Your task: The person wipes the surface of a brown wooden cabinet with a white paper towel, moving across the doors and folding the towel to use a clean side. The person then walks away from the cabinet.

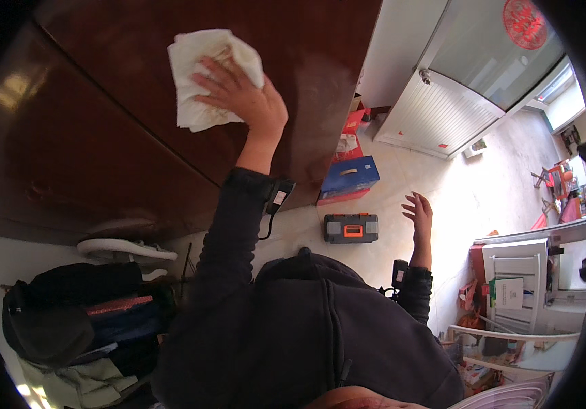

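My left hand [239,94] lies spread over a folded white cloth [191,110], pressing it flat on a glossy dark red-brown wooden cabinet front [313,66]. Brownish smudges mark the cloth around my fingers. A dark seam between two panels runs diagonally to the left of it. My right hand [418,212] is held out over the tiled floor with nothing in it, its fingers apart. Nearest to it is a black toolbox with an orange latch [351,228], which it does not touch.
A blue carton with a handle [350,176] stands beside the cabinet. Clothes [119,317] hang at lower left, near a white-soled shoe [127,249]. A partly glazed white door [441,112] is at upper right. Glass-edged shelving [515,353] stands at lower right.
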Tool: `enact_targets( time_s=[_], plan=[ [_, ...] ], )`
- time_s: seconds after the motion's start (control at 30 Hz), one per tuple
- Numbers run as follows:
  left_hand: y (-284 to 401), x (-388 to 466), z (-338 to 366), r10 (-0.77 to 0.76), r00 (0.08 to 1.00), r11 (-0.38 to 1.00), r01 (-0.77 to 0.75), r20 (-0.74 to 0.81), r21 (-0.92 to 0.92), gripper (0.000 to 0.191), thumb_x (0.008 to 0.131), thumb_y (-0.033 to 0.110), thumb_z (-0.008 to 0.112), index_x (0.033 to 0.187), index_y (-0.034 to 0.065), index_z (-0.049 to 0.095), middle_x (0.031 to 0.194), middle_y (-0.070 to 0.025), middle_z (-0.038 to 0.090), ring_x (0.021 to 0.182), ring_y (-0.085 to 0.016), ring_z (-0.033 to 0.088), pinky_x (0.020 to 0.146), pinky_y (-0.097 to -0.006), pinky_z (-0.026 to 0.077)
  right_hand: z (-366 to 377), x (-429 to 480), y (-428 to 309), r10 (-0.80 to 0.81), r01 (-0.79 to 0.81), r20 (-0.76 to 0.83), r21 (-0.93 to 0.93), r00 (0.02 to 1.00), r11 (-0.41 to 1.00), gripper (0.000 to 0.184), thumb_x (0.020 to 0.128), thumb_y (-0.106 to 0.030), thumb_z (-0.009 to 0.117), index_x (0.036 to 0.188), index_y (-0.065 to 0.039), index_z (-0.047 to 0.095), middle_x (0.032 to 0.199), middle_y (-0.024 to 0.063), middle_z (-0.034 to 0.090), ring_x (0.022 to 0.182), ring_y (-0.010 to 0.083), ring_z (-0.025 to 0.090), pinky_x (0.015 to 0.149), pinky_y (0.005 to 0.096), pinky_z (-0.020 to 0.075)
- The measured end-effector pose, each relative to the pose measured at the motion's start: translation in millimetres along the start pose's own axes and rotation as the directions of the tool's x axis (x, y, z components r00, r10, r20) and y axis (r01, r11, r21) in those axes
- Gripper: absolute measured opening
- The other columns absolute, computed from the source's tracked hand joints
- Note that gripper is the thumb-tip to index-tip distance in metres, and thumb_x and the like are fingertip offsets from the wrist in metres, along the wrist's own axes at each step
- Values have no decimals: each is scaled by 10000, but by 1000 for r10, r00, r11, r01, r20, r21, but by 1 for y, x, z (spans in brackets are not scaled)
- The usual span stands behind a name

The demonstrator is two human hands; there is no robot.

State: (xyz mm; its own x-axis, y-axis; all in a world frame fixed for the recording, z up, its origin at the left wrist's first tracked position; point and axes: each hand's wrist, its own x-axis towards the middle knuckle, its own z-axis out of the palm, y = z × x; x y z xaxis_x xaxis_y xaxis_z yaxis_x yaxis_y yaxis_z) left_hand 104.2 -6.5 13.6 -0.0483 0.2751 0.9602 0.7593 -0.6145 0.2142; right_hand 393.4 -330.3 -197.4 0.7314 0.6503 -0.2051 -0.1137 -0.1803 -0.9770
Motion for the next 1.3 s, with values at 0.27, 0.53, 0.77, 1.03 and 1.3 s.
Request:
enact_targets(
  time_s=[0.27,0.53,0.77,1.03,1.3],
  plan=[
    [38,-33,27,254,934,966,-256,251,-23,757,810,258,623,1504,209,325,1578,-203,166,1386,-563,123,994,-787,37,1,-2,27,62,-62,49,1,997,998,417,984,-334,501,1267,-33,551,1146,144,648,922,226,674,757,327,545],
    [52,-55,37,589,648,796,-570,483,-206,711,832,167,588,1477,349,352,1561,21,296,1400,-242,311,1044,-617,253,1,-12,42,111,-111,-12,13,994,994,409,994,-340,503,1262,-37,563,1151,133,663,923,215,682,753,317,548],
    [25,-76,49,801,361,598,-512,478,-617,627,852,26,486,1454,173,393,1570,20,278,1444,-173,251,1133,-396,294,35,-27,55,115,-114,-4,28,993,993,414,990,-351,516,1259,-41,571,1144,128,668,920,215,682,752,315,549],
    [-11,-101,48,877,198,457,-627,438,-631,466,837,75,542,1298,134,565,1553,-13,316,1458,-211,233,1090,-321,357,81,-54,42,98,-97,79,-11,992,995,431,988,-325,494,1300,-30,523,1161,141,645,926,199,660,775,320,535],
    [-83,-81,16,828,-98,353,-675,553,-648,442,831,51,566,1263,145,585,1566,8,298,1460,-143,216,1028,-290,375,97,-51,16,-31,31,-34,7,999,999,438,994,-306,489,1334,-29,481,1191,167,630,968,248,664,779,343,548]
  ],
)
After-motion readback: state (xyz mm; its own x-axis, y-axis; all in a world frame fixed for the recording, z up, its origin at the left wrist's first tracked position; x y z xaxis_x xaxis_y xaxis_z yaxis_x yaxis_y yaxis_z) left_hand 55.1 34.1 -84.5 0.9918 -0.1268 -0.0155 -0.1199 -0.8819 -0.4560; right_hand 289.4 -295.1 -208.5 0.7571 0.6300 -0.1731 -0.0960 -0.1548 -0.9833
